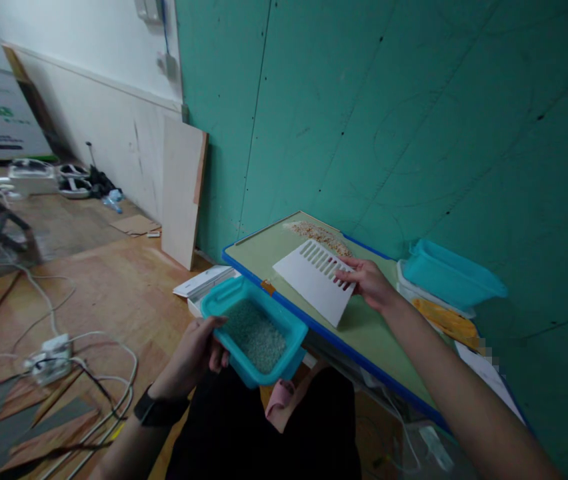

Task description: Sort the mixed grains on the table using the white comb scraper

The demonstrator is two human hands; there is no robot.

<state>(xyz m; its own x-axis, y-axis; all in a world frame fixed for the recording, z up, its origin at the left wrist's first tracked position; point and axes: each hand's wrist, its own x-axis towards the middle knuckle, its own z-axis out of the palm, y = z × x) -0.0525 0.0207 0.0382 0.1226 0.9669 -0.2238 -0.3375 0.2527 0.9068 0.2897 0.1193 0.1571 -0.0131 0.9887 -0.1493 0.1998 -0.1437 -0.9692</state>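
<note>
My left hand (209, 343) grips the near-left rim of a turquoise plastic tub (291, 363), its fingers curled under the edge. Inside the tub lie whitish grains (257, 333), perhaps rice. The tub is held beside the front edge of a low table (389, 340), above my lap. My right hand (364, 280) pinches a white flat scraper (309, 283) with a row of slots along its upper side. Its blade is over the tabletop; I cannot tell whether it touches. Behind the scraper, a heap of mixed white and orange-brown grains (319, 235) is spread near the table's far edge.
A second turquoise tub (451, 277) stands at the table's right by the green wall, near an orange-yellow flat item (444, 323). A white box (209, 283) is by the table's left corner. Cables and a power strip (51, 357) lie on the floor; a board (181, 193) leans against the wall.
</note>
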